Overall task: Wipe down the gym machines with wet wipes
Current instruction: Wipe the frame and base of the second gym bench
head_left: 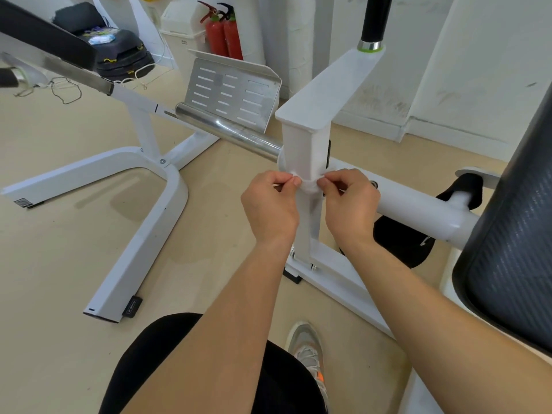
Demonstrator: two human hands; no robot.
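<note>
Because the wet wipe (309, 185) is wrapped round the white upright post (304, 144), the left hand (268, 204) pinches one end at 9 o'clock and the right hand (351, 204) the other at 3 o'clock, probably to draw it taut against the post; a chrome bar (230, 130) extends toward 10 o'clock.

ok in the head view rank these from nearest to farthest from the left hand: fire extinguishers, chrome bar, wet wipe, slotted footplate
1. wet wipe: pinched by the left hand, round the white post.
2. chrome bar: beyond the hand, up and to the left.
3. slotted footplate: behind the bar.
4. fire extinguishers: far back, by the wall.
</note>
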